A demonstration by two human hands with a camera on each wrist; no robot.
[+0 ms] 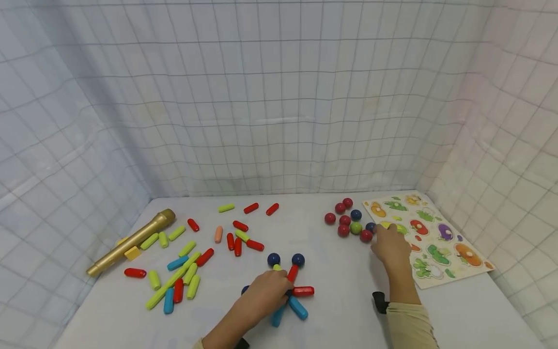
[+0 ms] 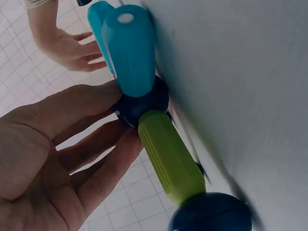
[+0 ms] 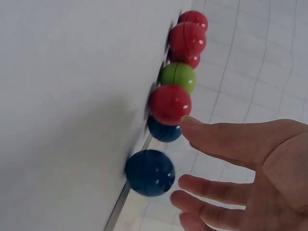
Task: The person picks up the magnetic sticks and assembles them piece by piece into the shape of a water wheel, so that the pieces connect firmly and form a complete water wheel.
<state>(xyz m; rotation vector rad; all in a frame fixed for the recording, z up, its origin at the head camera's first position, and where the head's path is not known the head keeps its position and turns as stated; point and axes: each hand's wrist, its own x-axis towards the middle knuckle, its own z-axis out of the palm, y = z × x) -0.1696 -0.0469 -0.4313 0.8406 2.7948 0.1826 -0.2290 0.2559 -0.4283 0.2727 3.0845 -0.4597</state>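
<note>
My left hand (image 1: pixel 267 292) pinches the dark blue ball (image 2: pixel 144 103) at the middle of a star-like construction, thumb on one side and fingertips on the other. Blue rods (image 1: pixel 298 308), a red rod (image 1: pixel 302 291) and a green rod (image 2: pixel 171 156) radiate from that ball. Dark blue balls (image 1: pixel 298 260) cap some outer ends. Over at the right, my right hand (image 1: pixel 392 247) reaches beside a loose dark blue ball (image 3: pixel 150 173), thumb and fingers spread with nothing between them. Its thumb tip overlaps a red ball (image 3: pixel 170 105) in the right wrist view.
Red balls (image 1: pixel 330 218) and a green ball (image 1: pixel 356 228) cluster left of the vegetable picture board (image 1: pixel 468 278). Loose red, green and blue rods (image 1: pixel 178 263) are scattered on the left, near a gold microphone (image 1: pixel 131 245) and yellow blocks (image 1: pixel 132 253). Grid-patterned cloth walls (image 1: pixel 279 121) enclose the table.
</note>
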